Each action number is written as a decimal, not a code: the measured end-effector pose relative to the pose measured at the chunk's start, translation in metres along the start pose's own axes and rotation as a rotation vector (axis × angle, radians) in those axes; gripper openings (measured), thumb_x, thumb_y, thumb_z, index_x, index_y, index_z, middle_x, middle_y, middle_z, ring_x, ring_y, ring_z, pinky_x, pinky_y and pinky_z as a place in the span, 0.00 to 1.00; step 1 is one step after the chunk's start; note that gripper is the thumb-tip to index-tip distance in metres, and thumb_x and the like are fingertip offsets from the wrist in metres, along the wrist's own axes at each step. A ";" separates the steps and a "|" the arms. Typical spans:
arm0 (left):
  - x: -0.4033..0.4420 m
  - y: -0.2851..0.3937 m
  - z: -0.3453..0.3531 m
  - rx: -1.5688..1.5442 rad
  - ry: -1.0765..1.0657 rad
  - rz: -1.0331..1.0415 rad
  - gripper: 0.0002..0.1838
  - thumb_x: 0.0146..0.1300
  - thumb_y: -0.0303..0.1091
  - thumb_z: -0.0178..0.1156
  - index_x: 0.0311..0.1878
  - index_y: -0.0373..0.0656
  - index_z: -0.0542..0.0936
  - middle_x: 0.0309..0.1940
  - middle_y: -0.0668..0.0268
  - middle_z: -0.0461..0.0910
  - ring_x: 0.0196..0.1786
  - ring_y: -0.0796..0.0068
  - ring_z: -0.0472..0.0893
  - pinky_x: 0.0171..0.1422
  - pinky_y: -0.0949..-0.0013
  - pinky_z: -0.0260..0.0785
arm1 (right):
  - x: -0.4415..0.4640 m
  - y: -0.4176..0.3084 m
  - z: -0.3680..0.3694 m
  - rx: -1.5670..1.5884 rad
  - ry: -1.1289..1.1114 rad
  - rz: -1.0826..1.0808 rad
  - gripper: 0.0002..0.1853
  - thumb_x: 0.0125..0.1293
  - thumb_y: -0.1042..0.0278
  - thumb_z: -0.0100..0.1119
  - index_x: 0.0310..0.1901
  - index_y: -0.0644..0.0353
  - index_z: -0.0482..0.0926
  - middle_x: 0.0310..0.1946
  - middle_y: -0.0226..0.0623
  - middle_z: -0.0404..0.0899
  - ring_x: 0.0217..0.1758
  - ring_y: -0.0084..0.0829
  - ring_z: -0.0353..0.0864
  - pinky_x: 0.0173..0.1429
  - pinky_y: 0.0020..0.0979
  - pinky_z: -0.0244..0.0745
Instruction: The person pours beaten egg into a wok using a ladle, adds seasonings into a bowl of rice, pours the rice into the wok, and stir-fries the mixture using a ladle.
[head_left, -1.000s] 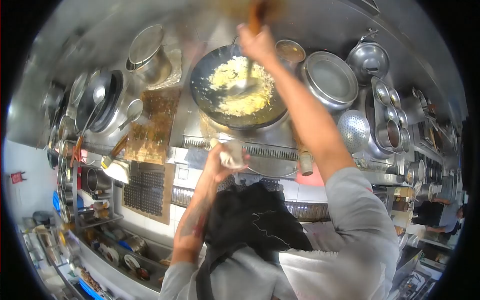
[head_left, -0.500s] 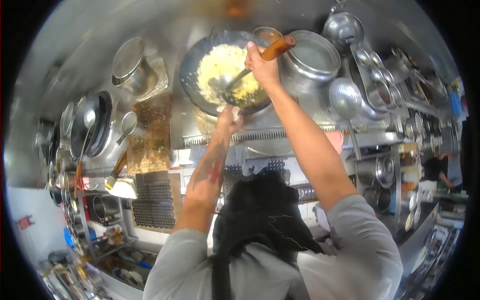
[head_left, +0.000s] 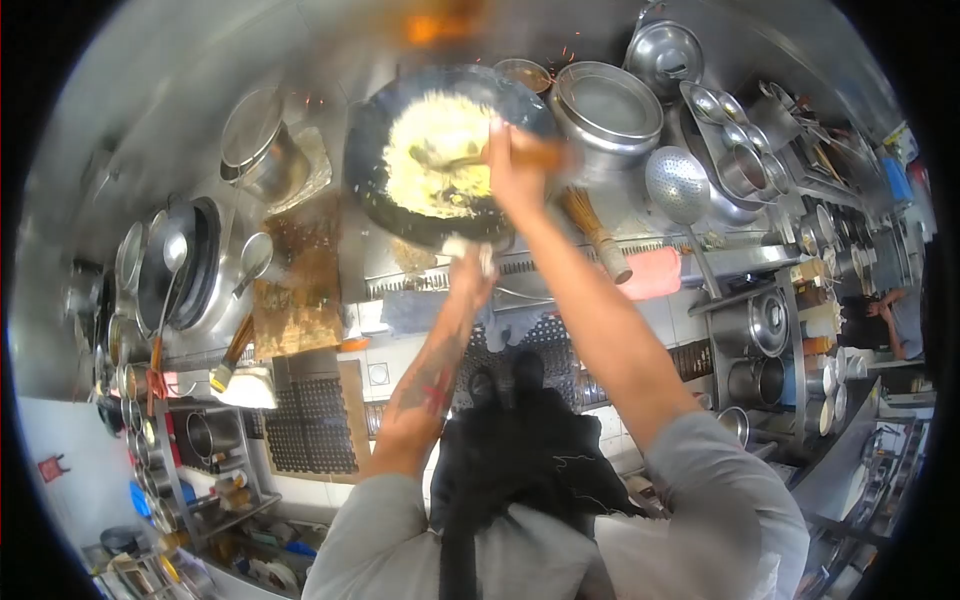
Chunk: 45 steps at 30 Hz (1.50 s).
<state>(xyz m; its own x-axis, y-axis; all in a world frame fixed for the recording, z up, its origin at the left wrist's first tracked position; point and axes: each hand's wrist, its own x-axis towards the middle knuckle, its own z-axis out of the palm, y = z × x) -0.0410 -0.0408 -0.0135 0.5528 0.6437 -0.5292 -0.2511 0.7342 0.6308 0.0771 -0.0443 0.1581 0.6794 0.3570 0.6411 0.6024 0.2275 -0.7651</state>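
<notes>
A dark wok [head_left: 372,205] holds yellow-white, grainy food [head_left: 425,185] that looks like fried rice, partly blurred. My left hand [head_left: 472,272] is closed round a pale folded cloth [head_left: 468,250] at the wok's near edge; the grip point itself is hidden. Over the wok's right side, my right hand [head_left: 517,178] wraps round the wooden handle [head_left: 545,155] of a ladle. The ladle's head [head_left: 428,158] is down in the food, and its handle end is smeared by motion.
Right of the wok stand a large metal pot [head_left: 610,120], a bamboo brush [head_left: 595,232] and a perforated skimmer [head_left: 678,185]. To the left are a strainer over a pot [head_left: 275,170] and a second wok [head_left: 165,255]. Sparks fly behind. Another person [head_left: 905,320] stands far right.
My right hand and the ladle have come lower and nearer, the handle now flatter. The wok's near edge and my left hand have moved toward me. The bamboo brush has come into sight.
</notes>
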 end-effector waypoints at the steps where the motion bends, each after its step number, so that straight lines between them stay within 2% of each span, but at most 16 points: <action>1: -0.024 -0.021 -0.015 0.014 0.016 -0.019 0.09 0.72 0.37 0.54 0.49 0.46 0.72 0.33 0.65 0.77 0.30 0.72 0.77 0.27 0.67 0.71 | -0.024 -0.031 -0.024 0.026 -0.113 0.155 0.26 0.76 0.54 0.52 0.20 0.60 0.74 0.15 0.26 0.69 0.22 0.20 0.67 0.30 0.28 0.64; 5: -0.100 -0.014 -0.002 -0.150 -0.009 0.011 0.08 0.73 0.37 0.53 0.49 0.46 0.73 0.36 0.62 0.79 0.36 0.71 0.80 0.34 0.67 0.75 | 0.003 -0.121 -0.058 -0.029 -0.253 0.219 0.24 0.74 0.55 0.57 0.20 0.61 0.73 0.16 0.25 0.72 0.23 0.18 0.70 0.30 0.27 0.64; 7: -0.102 0.040 0.017 -0.199 -0.041 -0.046 0.08 0.75 0.37 0.52 0.47 0.44 0.73 0.37 0.60 0.79 0.40 0.70 0.82 0.41 0.68 0.77 | 0.048 -0.139 -0.057 -0.001 -0.252 0.376 0.24 0.71 0.51 0.58 0.28 0.66 0.81 0.23 0.45 0.82 0.28 0.33 0.80 0.37 0.39 0.73; 9: -0.070 0.076 0.062 -0.209 0.061 -0.034 0.07 0.74 0.37 0.52 0.48 0.45 0.72 0.36 0.63 0.79 0.36 0.72 0.81 0.37 0.69 0.76 | 0.046 -0.086 -0.030 0.110 -0.191 0.333 0.23 0.72 0.52 0.57 0.28 0.66 0.79 0.21 0.43 0.79 0.24 0.34 0.77 0.33 0.38 0.70; 12: -0.001 0.003 0.006 -0.034 0.036 -0.023 0.10 0.74 0.37 0.53 0.53 0.44 0.71 0.38 0.63 0.79 0.35 0.70 0.80 0.36 0.68 0.76 | -0.012 0.003 -0.013 0.070 -0.034 0.176 0.20 0.73 0.58 0.55 0.27 0.65 0.78 0.17 0.40 0.74 0.21 0.31 0.72 0.31 0.35 0.68; 18: -0.124 0.009 0.024 -0.173 0.032 -0.001 0.11 0.74 0.36 0.52 0.56 0.49 0.71 0.44 0.61 0.80 0.35 0.70 0.81 0.39 0.68 0.77 | 0.006 -0.127 -0.065 0.012 -0.223 0.169 0.22 0.74 0.58 0.56 0.22 0.63 0.74 0.14 0.25 0.70 0.21 0.18 0.68 0.27 0.29 0.64; 19: -0.122 0.042 0.036 -0.236 0.029 -0.020 0.10 0.75 0.37 0.52 0.55 0.46 0.71 0.44 0.59 0.79 0.36 0.68 0.81 0.41 0.68 0.78 | 0.033 -0.124 -0.056 0.010 -0.150 0.223 0.21 0.69 0.55 0.60 0.28 0.68 0.80 0.21 0.51 0.80 0.23 0.46 0.82 0.31 0.40 0.73; 21: -0.064 0.076 0.059 -0.329 0.087 -0.025 0.10 0.75 0.37 0.50 0.53 0.44 0.71 0.43 0.60 0.79 0.37 0.69 0.80 0.40 0.67 0.78 | 0.056 -0.090 -0.027 0.129 -0.065 0.306 0.20 0.69 0.55 0.60 0.29 0.66 0.80 0.20 0.51 0.80 0.22 0.47 0.81 0.30 0.41 0.72; 24: 0.009 0.011 0.002 0.013 -0.063 0.031 0.10 0.75 0.36 0.50 0.53 0.44 0.70 0.41 0.61 0.79 0.39 0.70 0.80 0.39 0.66 0.77 | -0.011 0.019 -0.005 -0.113 0.109 0.116 0.20 0.73 0.56 0.54 0.27 0.60 0.80 0.20 0.43 0.77 0.27 0.40 0.80 0.36 0.38 0.71; 25: 0.007 -0.005 -0.009 -0.011 -0.041 0.033 0.10 0.73 0.36 0.54 0.52 0.43 0.72 0.39 0.64 0.79 0.35 0.72 0.79 0.34 0.68 0.74 | -0.037 0.002 -0.024 -0.089 -0.093 0.348 0.21 0.75 0.57 0.50 0.26 0.61 0.79 0.19 0.43 0.75 0.28 0.39 0.78 0.37 0.37 0.70; 28: -0.078 -0.024 -0.013 -0.002 -0.022 0.026 0.09 0.72 0.36 0.55 0.51 0.44 0.72 0.38 0.66 0.79 0.34 0.74 0.79 0.33 0.67 0.74 | -0.052 -0.056 -0.055 -0.069 -0.193 0.101 0.20 0.74 0.59 0.51 0.26 0.63 0.79 0.19 0.43 0.75 0.23 0.37 0.76 0.33 0.37 0.70; 33: -0.079 0.082 0.060 -0.259 -0.006 -0.044 0.06 0.74 0.36 0.53 0.46 0.45 0.75 0.35 0.67 0.80 0.35 0.75 0.81 0.37 0.74 0.76 | 0.049 -0.134 -0.036 0.078 -0.049 0.313 0.23 0.71 0.56 0.58 0.22 0.66 0.76 0.14 0.46 0.75 0.17 0.41 0.78 0.27 0.40 0.67; 35: -0.014 0.050 0.033 -0.038 -0.023 0.017 0.08 0.74 0.36 0.52 0.47 0.42 0.73 0.37 0.64 0.80 0.36 0.71 0.81 0.38 0.71 0.77 | 0.037 -0.057 -0.002 0.068 0.065 0.231 0.23 0.71 0.55 0.58 0.23 0.64 0.76 0.15 0.45 0.75 0.18 0.41 0.74 0.29 0.38 0.68; 37: -0.015 0.018 0.004 0.038 -0.020 0.018 0.09 0.74 0.36 0.51 0.48 0.41 0.73 0.38 0.62 0.79 0.36 0.70 0.81 0.36 0.70 0.76 | -0.011 0.000 0.001 -0.092 0.053 0.166 0.25 0.75 0.52 0.53 0.23 0.61 0.75 0.14 0.27 0.71 0.19 0.23 0.69 0.29 0.32 0.66; 41: -0.067 -0.034 -0.034 0.085 -0.051 -0.010 0.12 0.75 0.30 0.48 0.58 0.39 0.69 0.43 0.57 0.80 0.41 0.62 0.83 0.37 0.64 0.78 | -0.034 -0.079 -0.041 -0.082 -0.128 0.134 0.25 0.76 0.51 0.52 0.25 0.61 0.77 0.15 0.26 0.70 0.20 0.21 0.69 0.30 0.31 0.66; 45: -0.110 0.080 0.057 -0.355 0.058 -0.051 0.06 0.75 0.31 0.51 0.49 0.42 0.74 0.38 0.63 0.80 0.40 0.70 0.82 0.38 0.70 0.77 | 0.037 -0.144 -0.035 0.041 -0.089 0.335 0.22 0.73 0.54 0.59 0.22 0.58 0.75 0.14 0.21 0.69 0.18 0.16 0.66 0.25 0.26 0.62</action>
<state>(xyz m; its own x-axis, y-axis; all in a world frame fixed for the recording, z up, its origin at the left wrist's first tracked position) -0.0761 -0.0652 0.1272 0.5288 0.6077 -0.5925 -0.4904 0.7885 0.3712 0.0304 -0.0960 0.2946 0.7964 0.4953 0.3471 0.3334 0.1193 -0.9352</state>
